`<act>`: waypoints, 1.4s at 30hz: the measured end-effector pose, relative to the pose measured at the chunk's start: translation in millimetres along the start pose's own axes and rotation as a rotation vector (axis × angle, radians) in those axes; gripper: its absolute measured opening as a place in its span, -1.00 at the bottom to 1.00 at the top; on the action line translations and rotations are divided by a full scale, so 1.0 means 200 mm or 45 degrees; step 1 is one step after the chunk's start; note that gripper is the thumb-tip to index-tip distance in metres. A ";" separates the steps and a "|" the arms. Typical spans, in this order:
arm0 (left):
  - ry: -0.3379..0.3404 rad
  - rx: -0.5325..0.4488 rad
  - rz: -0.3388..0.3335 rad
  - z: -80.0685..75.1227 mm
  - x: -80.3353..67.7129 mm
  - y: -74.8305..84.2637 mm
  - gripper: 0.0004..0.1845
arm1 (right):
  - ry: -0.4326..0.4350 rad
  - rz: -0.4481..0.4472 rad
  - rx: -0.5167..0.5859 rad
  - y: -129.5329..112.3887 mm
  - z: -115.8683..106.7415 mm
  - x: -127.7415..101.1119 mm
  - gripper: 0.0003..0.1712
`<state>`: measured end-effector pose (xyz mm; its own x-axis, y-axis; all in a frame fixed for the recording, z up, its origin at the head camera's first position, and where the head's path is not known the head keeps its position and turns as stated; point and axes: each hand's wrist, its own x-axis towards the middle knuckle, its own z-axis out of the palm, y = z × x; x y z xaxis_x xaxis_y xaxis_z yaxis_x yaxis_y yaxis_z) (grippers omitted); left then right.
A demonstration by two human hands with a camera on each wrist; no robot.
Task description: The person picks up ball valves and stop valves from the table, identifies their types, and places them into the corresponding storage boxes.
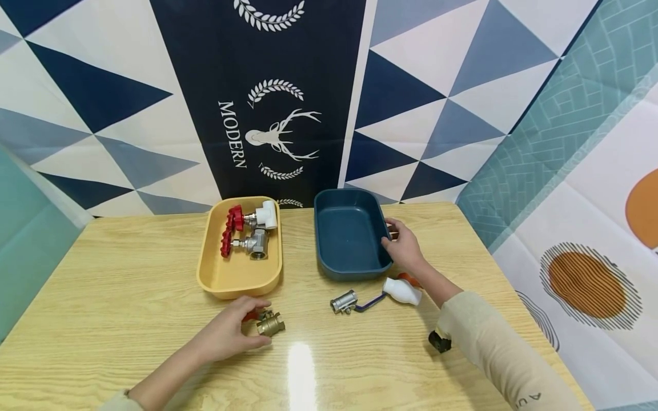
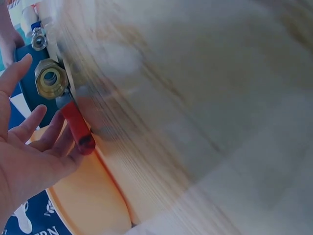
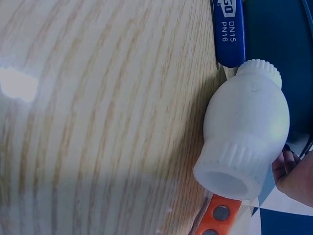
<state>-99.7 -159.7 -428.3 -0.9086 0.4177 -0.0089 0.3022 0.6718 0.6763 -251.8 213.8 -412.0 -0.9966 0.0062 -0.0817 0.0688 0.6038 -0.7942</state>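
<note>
My left hand (image 1: 233, 331) is spread around a brass ball valve (image 1: 271, 324) on the table, thumb on the near side and fingers on the far side. In the left wrist view its fingers are loosely bent beside the valve's red lever handle (image 2: 78, 128). My right hand (image 1: 405, 246) holds the right side of a dark blue plastic bin (image 1: 354, 273), thumb over the rim. Below that hand lies a white plastic ball valve (image 1: 402, 291) with an orange handle (image 3: 221, 214). A small metal ball valve (image 1: 344, 301) with a blue lever (image 1: 371, 302) lies beside it.
A yellow bin (image 1: 239, 279) stands left of the blue one. Inside it are a metal valve (image 1: 257, 244) and a white-bodied valve (image 1: 266, 215), both with red wheel handles. A patterned cloth (image 1: 288, 68) hangs behind the table. A small black object (image 1: 439, 341) shows by the right sleeve.
</note>
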 end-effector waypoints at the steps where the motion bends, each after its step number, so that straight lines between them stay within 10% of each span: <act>1: -0.001 0.022 -0.003 0.00 0.00 0.00 -0.29 | 0.000 0.000 0.003 0.00 0.00 0.00 -0.40; 13: 0.008 0.248 -0.003 0.04 0.04 0.03 -0.27 | 0.001 0.009 0.006 -0.01 0.00 0.00 -0.40; 42: 0.059 0.163 -0.100 0.02 0.04 0.02 -0.43 | 0.001 0.006 -0.011 -0.02 0.01 0.00 -0.39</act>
<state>-104.2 -150.2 -428.5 -0.9421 0.3345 -0.0221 0.2616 0.7747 0.5756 -251.6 210.8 -409.7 -0.9963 0.0099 -0.0852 0.0735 0.6108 -0.7884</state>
